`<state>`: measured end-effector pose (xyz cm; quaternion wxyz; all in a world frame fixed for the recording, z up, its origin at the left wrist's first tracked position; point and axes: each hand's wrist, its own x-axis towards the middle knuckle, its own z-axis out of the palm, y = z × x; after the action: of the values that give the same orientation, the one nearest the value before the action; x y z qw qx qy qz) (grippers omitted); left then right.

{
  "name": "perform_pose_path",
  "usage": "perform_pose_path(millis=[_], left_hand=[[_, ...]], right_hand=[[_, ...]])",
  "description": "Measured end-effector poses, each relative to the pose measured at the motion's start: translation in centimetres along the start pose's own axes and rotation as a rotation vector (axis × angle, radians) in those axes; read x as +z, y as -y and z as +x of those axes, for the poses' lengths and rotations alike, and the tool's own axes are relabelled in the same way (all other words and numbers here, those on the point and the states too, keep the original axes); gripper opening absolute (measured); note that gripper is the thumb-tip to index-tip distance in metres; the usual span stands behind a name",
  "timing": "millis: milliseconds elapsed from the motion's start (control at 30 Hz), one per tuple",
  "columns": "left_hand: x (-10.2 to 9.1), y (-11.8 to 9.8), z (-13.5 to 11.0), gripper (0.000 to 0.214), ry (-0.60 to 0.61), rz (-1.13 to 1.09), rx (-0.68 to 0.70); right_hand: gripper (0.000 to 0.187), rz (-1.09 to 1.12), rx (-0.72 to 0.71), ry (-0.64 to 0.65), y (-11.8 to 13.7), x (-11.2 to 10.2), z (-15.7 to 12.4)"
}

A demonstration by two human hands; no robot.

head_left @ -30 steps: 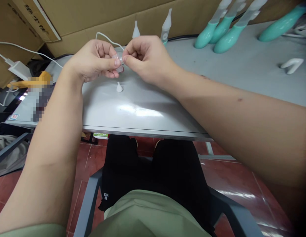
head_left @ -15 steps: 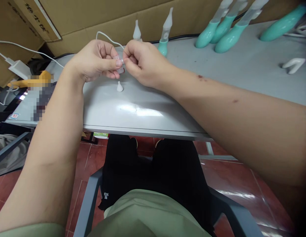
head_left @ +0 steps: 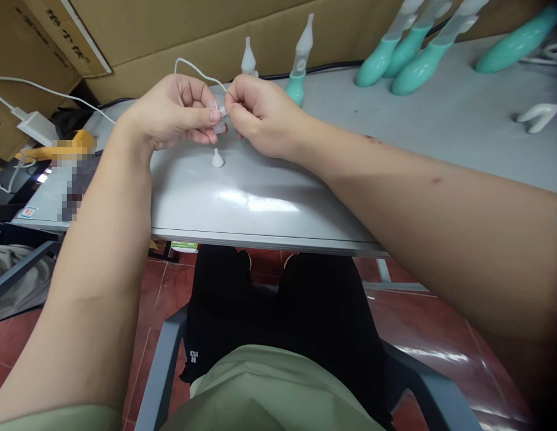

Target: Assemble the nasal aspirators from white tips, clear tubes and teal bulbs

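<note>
My left hand (head_left: 183,114) pinches a small clear plastic piece (head_left: 221,127) between thumb and fingers above the grey table. Close against it, my right hand (head_left: 258,114) has its fingers curled at the upper end of the same piece; whatever sits inside them is mostly hidden. Just below the hands a small white cone-shaped tip (head_left: 218,158) stands on the table. Behind my right hand rise a white nozzle (head_left: 248,58) and a teal-bulbed device (head_left: 296,87) with a clear tube and white pointed tip.
Several teal-bulbed devices (head_left: 410,72) lean at the back right, with another teal bulb (head_left: 514,48) beyond. A bent white part (head_left: 537,117) lies on the right. A white cable (head_left: 200,69) runs behind my hands. A yellow tool (head_left: 83,142) and white adapter (head_left: 38,127) are at left.
My right hand has shifted very slightly at the clear piece. Both hands otherwise keep the same place and hold, and the white tip stays put.
</note>
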<state>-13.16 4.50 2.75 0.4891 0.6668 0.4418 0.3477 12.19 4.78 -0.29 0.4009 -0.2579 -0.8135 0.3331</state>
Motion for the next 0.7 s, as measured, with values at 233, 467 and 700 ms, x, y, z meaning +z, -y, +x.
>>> perform_pose_path(millis=[233,467,700], left_hand=[[0.8,-1.5,-1.3,0.047,0.022,0.100,-0.066],[0.8,-1.3,-1.0,0.066,0.005,0.066,-0.062],[0.3,-1.0,-0.9,0.058,0.026,0.082,-0.055]], right_hand=[[0.049,0.100,0.031,0.066,-0.4,0.1,0.1],[0.062,0.240,0.012,-0.111,0.0,0.6,0.5],[0.059,0.205,-0.024,-0.124,0.2,-0.3,0.2]])
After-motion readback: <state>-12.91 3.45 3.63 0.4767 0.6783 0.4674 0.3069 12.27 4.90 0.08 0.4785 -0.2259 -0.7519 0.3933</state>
